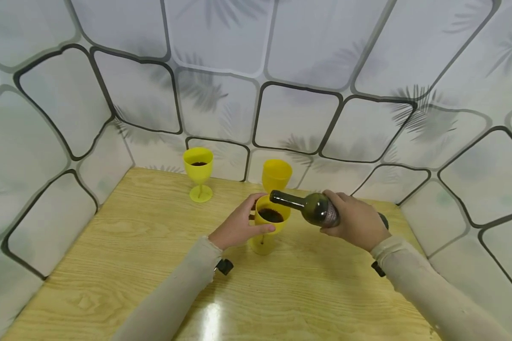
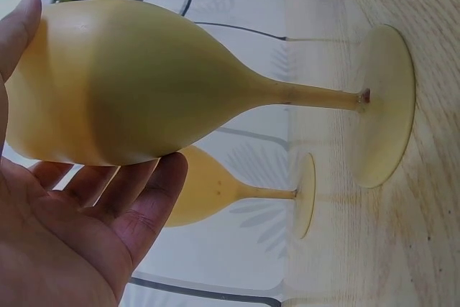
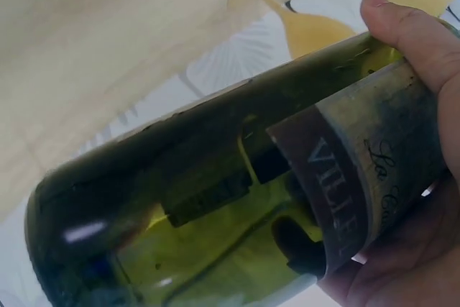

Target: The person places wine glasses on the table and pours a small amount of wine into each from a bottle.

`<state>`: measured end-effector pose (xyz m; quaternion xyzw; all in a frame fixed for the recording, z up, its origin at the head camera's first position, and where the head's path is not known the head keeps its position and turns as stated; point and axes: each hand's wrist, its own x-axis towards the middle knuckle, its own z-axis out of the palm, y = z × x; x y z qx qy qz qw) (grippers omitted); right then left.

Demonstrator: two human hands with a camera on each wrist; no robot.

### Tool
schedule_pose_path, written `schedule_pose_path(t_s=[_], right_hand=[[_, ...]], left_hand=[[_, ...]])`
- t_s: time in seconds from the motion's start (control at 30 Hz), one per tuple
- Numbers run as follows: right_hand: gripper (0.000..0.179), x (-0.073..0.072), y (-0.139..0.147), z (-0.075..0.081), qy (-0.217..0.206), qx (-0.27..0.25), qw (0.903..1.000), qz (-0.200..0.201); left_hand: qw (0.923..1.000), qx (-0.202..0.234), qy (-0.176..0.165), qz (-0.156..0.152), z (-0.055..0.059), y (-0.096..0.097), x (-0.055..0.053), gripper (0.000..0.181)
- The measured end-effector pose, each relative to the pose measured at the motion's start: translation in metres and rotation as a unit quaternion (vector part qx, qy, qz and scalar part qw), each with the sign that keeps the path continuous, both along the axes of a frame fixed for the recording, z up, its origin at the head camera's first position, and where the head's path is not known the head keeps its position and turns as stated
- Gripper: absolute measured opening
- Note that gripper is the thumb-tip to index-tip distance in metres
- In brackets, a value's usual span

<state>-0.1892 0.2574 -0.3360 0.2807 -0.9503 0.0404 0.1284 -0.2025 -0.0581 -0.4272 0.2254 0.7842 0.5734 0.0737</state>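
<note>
My left hand [image 1: 240,224] holds a yellow goblet [image 2: 144,77] by its bowl, thumb on one side and fingers on the other. Dark liquid [image 1: 270,215] shows inside the bowl, and the goblet stands upright with its foot at the tabletop. My right hand [image 1: 360,221] grips a green glass wine bottle [image 1: 315,208] around its labelled body. The bottle is tipped nearly level, its neck pointing left and its mouth just above the goblet's rim. In the right wrist view, the label [image 3: 359,163] and the bottle's base end fill much of the picture.
Behind the held goblet stands another yellow goblet [image 1: 276,175], its lower part hidden in the head view. A third goblet [image 1: 199,176], with dark liquid in it, stands at the back left. Patterned walls [image 1: 298,118] enclose the wooden table [image 1: 111,265] at the back and sides.
</note>
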Motion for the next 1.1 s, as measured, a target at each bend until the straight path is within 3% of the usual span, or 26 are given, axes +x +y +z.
schedule_pose_path(t_s=[0.17,0.37,0.6,0.73,0.9,1.0,1.1], right_hand=[[0.094,0.001,0.0,-0.01,-0.031,-0.034,0.9987,-0.02],[0.094,-0.001,-0.001,-0.026,-0.037,-0.097,0.9943,-0.026],[0.094,-0.005,-0.007,-0.043,-0.047,-0.211,0.9757,-0.034],[0.096,-0.006,-0.012,-0.056,-0.039,-0.291,0.9547,-0.047],[0.095,-0.007,-0.015,-0.067,-0.044,-0.394,0.9149,-0.078],[0.093,-0.009,-0.014,-0.071,-0.042,-0.43,0.8963,-0.099],[0.089,-0.012,-0.012,-0.075,-0.031,-0.452,0.8839,-0.117]], left_hand=[[1.0,0.005,-0.002,-0.005,0.0,0.0,0.0,0.086],[0.9999,0.006,0.003,-0.008,0.0,0.0,0.001,0.085],[1.0,0.001,0.002,-0.002,0.002,0.001,0.002,0.088],[1.0,-0.002,0.002,-0.003,0.002,0.0,0.001,0.09],[1.0,-0.001,0.001,-0.009,0.0,0.001,0.0,0.091],[1.0,0.001,-0.002,-0.007,-0.001,0.0,0.0,0.092],[1.0,0.003,-0.002,-0.008,-0.001,0.0,0.0,0.091]])
